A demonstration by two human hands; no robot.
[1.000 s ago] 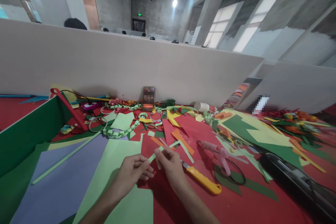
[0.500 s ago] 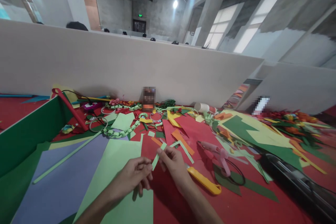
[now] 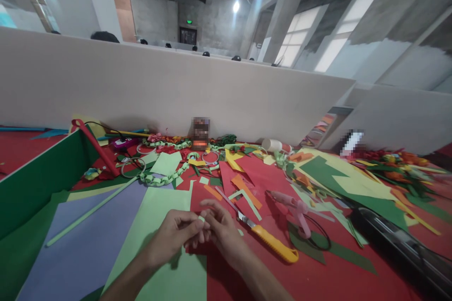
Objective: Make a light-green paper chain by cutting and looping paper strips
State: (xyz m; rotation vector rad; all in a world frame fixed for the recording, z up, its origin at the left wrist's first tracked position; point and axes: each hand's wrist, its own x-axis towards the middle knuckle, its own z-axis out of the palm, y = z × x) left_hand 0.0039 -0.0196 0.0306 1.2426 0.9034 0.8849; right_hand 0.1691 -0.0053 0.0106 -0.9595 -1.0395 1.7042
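My left hand (image 3: 176, 235) and my right hand (image 3: 221, 233) meet low in the middle, fingertips pinched together on a small light green paper strip (image 3: 201, 219), most of it hidden between the fingers. Both hands hover over a light green paper sheet (image 3: 158, 211) and the red table cover (image 3: 318, 277). A yellow utility knife (image 3: 268, 240) lies just right of my right hand, its blade out and pointing up-left.
A pink glue gun (image 3: 294, 207) with a black cord lies to the right. A green paper chain (image 3: 164, 178), wire rings and many paper scraps litter the far table. A purple sheet (image 3: 77, 240) and green board (image 3: 35, 178) lie left. A black tool (image 3: 399, 244) lies right.
The strip stood out long between my hands before; now my hands have closed together and only a small bit of it shows. The hands moved slightly down and left.
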